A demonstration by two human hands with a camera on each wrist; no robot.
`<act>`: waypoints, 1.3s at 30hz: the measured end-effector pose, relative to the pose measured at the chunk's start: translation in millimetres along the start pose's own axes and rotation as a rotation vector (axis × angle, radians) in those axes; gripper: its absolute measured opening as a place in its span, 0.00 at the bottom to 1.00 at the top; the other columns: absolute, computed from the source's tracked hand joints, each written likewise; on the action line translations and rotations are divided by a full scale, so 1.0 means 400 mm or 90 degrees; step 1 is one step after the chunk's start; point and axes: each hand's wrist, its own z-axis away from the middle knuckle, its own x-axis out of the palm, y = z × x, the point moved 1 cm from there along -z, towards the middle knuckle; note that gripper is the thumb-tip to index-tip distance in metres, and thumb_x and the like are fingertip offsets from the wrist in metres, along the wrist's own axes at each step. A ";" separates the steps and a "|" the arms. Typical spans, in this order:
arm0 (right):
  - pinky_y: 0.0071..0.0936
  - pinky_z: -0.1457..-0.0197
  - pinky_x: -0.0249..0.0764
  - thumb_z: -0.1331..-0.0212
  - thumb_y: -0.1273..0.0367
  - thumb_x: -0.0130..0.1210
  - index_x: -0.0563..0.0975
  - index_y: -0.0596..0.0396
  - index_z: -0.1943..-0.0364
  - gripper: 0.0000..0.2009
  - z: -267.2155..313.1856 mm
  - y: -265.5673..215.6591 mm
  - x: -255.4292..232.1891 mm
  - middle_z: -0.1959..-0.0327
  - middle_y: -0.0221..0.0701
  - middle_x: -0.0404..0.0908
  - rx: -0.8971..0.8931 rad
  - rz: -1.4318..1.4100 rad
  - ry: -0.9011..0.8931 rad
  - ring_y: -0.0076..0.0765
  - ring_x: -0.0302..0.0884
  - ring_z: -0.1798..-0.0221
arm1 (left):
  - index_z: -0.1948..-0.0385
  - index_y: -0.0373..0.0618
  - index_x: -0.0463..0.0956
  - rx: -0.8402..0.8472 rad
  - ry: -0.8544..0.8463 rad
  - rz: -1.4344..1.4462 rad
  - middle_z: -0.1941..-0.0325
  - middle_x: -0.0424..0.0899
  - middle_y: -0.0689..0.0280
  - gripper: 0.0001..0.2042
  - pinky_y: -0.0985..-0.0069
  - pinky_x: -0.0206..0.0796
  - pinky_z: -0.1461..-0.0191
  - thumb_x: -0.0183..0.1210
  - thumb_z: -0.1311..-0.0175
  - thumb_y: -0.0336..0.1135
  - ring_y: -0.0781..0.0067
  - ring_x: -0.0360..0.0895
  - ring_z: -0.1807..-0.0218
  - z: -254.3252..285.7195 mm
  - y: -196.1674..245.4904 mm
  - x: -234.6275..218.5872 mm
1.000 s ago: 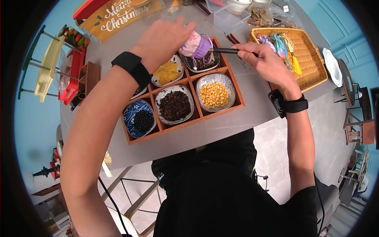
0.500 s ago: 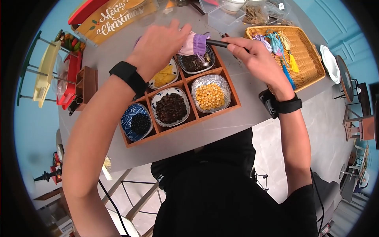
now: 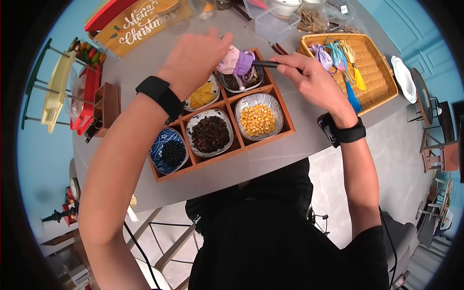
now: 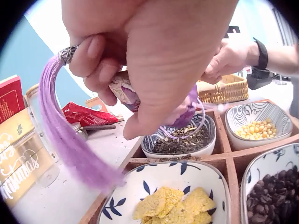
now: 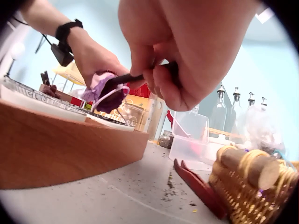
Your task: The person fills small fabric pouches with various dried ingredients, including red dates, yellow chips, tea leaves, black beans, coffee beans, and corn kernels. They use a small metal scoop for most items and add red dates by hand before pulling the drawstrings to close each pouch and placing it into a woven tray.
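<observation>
My left hand [image 3: 198,55] holds a pink and purple drawstring pouch [image 3: 231,61], lying sideways with its ruffled mouth toward the right. A purple tassel [image 4: 70,135] hangs from the pouch's other end in the left wrist view. The right hand [image 3: 316,82] grips a black handle [image 3: 265,64], whose far end goes into the pouch mouth and is hidden there. Below the pouch is a bowl of dark dried leaves [image 4: 187,140], in a compartment of a wooden divided box [image 3: 241,147]. White cords dangle from the pouch mouth over this bowl.
Other bowls in the box hold yellow chips [image 3: 202,96], dark brown beans [image 3: 210,134], black beans [image 3: 173,152] and corn kernels [image 3: 258,121]. Rightward stands a wicker basket [image 3: 374,77] with tasselled pouches. Dark red tongs [image 5: 201,189] and leaf crumbs lie between box and basket.
The right hand has moved left toward the pouch, so less of the black handle shows outside its mouth. The left hand keeps its hold on the pouch.
</observation>
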 end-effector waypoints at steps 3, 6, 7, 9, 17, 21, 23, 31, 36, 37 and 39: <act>0.35 0.56 0.70 0.36 0.71 0.52 0.80 0.57 0.51 0.12 0.016 0.007 -0.008 0.66 0.41 0.79 -0.001 0.082 -0.009 0.45 0.76 0.63 | 0.57 0.42 0.66 0.011 0.010 -0.008 0.62 0.76 0.56 0.17 0.62 0.71 0.67 0.58 0.49 0.21 0.51 0.79 0.66 0.009 -0.021 0.007; 0.38 0.58 0.69 0.37 0.72 0.52 0.80 0.57 0.51 0.12 0.017 -0.025 -0.012 0.69 0.42 0.76 -0.013 0.003 0.020 0.48 0.75 0.64 | 0.58 0.42 0.67 0.018 -0.005 -0.006 0.65 0.77 0.55 0.17 0.62 0.71 0.66 0.58 0.50 0.21 0.51 0.79 0.65 0.005 -0.025 0.007; 0.38 0.58 0.69 0.37 0.72 0.52 0.80 0.57 0.51 0.12 0.016 -0.024 -0.006 0.69 0.42 0.76 -0.011 0.003 0.025 0.48 0.75 0.64 | 0.58 0.42 0.67 0.023 -0.004 -0.006 0.65 0.77 0.55 0.17 0.62 0.71 0.66 0.58 0.50 0.21 0.51 0.79 0.65 -0.001 -0.018 0.004; 0.38 0.58 0.69 0.37 0.72 0.52 0.80 0.57 0.52 0.12 0.008 -0.024 0.005 0.69 0.41 0.75 -0.091 0.132 0.075 0.48 0.74 0.65 | 0.58 0.41 0.68 0.022 -0.036 0.016 0.68 0.77 0.55 0.16 0.61 0.71 0.65 0.57 0.50 0.21 0.51 0.79 0.65 -0.006 -0.011 -0.003; 0.39 0.60 0.68 0.38 0.72 0.52 0.80 0.55 0.50 0.13 0.031 -0.041 -0.018 0.72 0.43 0.71 -0.011 0.079 0.058 0.50 0.72 0.67 | 0.61 0.41 0.70 0.057 0.019 0.012 0.68 0.78 0.56 0.13 0.61 0.71 0.63 0.58 0.49 0.22 0.52 0.79 0.64 -0.018 -0.017 -0.044; 0.36 0.62 0.67 0.37 0.72 0.52 0.80 0.56 0.51 0.12 0.025 -0.022 -0.013 0.73 0.41 0.70 -0.067 0.116 0.066 0.45 0.70 0.69 | 0.62 0.41 0.70 0.050 -0.015 -0.017 0.68 0.79 0.56 0.13 0.61 0.71 0.62 0.61 0.48 0.26 0.52 0.79 0.63 -0.025 -0.013 -0.091; 0.35 0.62 0.66 0.37 0.71 0.52 0.80 0.56 0.51 0.12 0.036 -0.008 -0.010 0.74 0.41 0.69 -0.027 0.055 0.072 0.45 0.69 0.70 | 0.62 0.41 0.70 0.043 -0.006 -0.023 0.68 0.79 0.56 0.13 0.62 0.72 0.61 0.62 0.48 0.28 0.52 0.79 0.62 -0.020 -0.027 -0.097; 0.36 0.61 0.67 0.36 0.71 0.51 0.80 0.54 0.51 0.12 0.032 -0.046 -0.015 0.73 0.41 0.70 -0.017 0.068 0.097 0.45 0.71 0.68 | 0.59 0.41 0.71 0.022 -0.045 -0.003 0.68 0.79 0.56 0.18 0.61 0.71 0.59 0.67 0.49 0.35 0.52 0.79 0.61 -0.024 -0.029 -0.091; 0.37 0.61 0.68 0.36 0.71 0.52 0.80 0.54 0.51 0.12 0.034 -0.072 -0.027 0.72 0.41 0.71 -0.035 0.102 0.075 0.45 0.72 0.68 | 0.57 0.41 0.71 0.038 -0.019 0.001 0.66 0.80 0.55 0.17 0.61 0.71 0.59 0.65 0.48 0.33 0.52 0.79 0.60 -0.028 -0.031 -0.099; 0.37 0.61 0.68 0.36 0.71 0.52 0.80 0.54 0.50 0.12 0.027 -0.068 -0.024 0.72 0.40 0.71 -0.048 0.141 0.077 0.45 0.71 0.68 | 0.57 0.41 0.71 0.038 -0.016 -0.002 0.66 0.80 0.55 0.17 0.61 0.71 0.59 0.65 0.48 0.33 0.52 0.79 0.60 -0.031 -0.031 -0.109; 0.37 0.62 0.67 0.36 0.71 0.52 0.80 0.54 0.50 0.12 0.028 -0.060 -0.027 0.73 0.40 0.71 -0.055 0.108 0.091 0.45 0.71 0.68 | 0.55 0.42 0.71 0.028 0.015 -0.004 0.67 0.80 0.55 0.17 0.61 0.71 0.59 0.63 0.47 0.30 0.52 0.79 0.61 -0.032 -0.032 -0.131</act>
